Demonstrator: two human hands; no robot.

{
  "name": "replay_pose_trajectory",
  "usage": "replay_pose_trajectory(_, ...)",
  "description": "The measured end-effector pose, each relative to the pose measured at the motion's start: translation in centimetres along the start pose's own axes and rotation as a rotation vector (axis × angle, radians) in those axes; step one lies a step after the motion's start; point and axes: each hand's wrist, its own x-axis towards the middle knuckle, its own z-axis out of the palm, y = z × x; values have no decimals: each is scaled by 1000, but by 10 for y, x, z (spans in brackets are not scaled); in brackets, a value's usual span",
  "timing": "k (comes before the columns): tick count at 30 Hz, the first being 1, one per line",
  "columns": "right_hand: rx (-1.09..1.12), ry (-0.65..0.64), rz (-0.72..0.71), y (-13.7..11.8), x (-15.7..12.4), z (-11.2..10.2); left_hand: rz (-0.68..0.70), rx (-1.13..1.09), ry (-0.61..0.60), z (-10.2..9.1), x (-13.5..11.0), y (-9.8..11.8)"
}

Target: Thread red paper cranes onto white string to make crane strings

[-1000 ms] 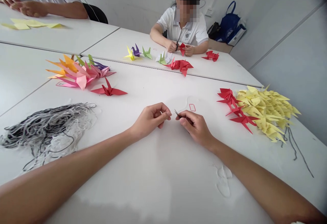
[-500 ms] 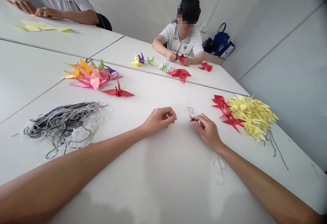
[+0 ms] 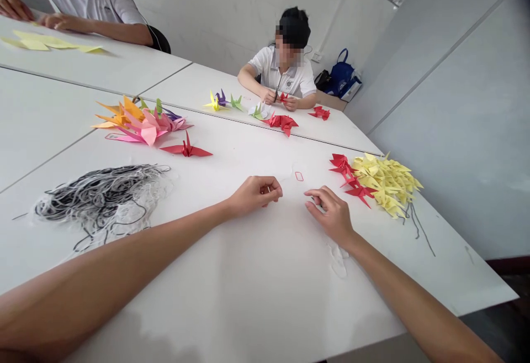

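Close to the middle of the table, my left hand (image 3: 257, 194) is closed in a pinch. A thin white thread (image 3: 291, 172) runs faintly from beside its fingertips across the white surface. To its right, a short gap away, my right hand (image 3: 331, 212) has thumb and forefinger slightly apart and the other fingers curled. Some small dark tool (image 3: 318, 203) is tucked in these fingers, mostly hidden. Just beyond both hands lies a small red-outlined mark (image 3: 299, 176). Beside my right wrist rests a loop of clear white string (image 3: 338, 261).
A tangled black-and-white thread bundle (image 3: 99, 197) lies left. Folded paper cranes stand around: pink and orange ones (image 3: 144, 122), a red one (image 3: 187, 147), a yellow pile (image 3: 385, 178) with red cranes (image 3: 343, 167). Across the table, a person (image 3: 285, 70) handles red paper; another person's arm (image 3: 111, 29) rests near yellow paper.
The view has turned slightly right, so things sit further left. My right thumb and forefinger have parted, and the dark tool's tips no longer stick out beyond them. My left hand stays pinched.
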Motion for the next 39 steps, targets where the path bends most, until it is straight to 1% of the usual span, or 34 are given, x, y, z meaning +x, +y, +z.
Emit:
replay_pose_trajectory(2,92,-13,-54,-19,12,4,8,1,-19,1,0,0)
replay_pose_trajectory(4,169,-39,-81,-32,23,9,14,1,-34,1,-1,1)
replay_pose_trajectory(8,317,-39,-63,-41,34,18,17,-8,-48,2,-1,1)
replay_pose_trajectory(14,485,-34,-16,-38,32,20,1,-13,-62,1,0,0)
replay_pose_trajectory(17,554,-8,12,-35,32,20,-18,-15,-67,1,1,0)
replay_pose_trajectory(19,567,-5,0,-33,32,22,-35,-21,-74,0,2,0)
replay_pose_trajectory(23,567,-61,-54,-28,31,30,-61,-38,-100,-1,3,1)
replay_pose_trajectory(25,591,-63,-70,-28,31,35,-71,-40,-104,-1,3,2)
replay_pose_trajectory(30,655,-28,-90,-27,29,40,-110,-64,-97,-1,4,5)
replay_pose_trajectory(35,721,46,-22,-22,29,37,-161,-70,-93,-2,5,8)
replay_pose_trajectory(39,741,53,-6,-19,29,34,-214,-104,-94,-3,7,10)
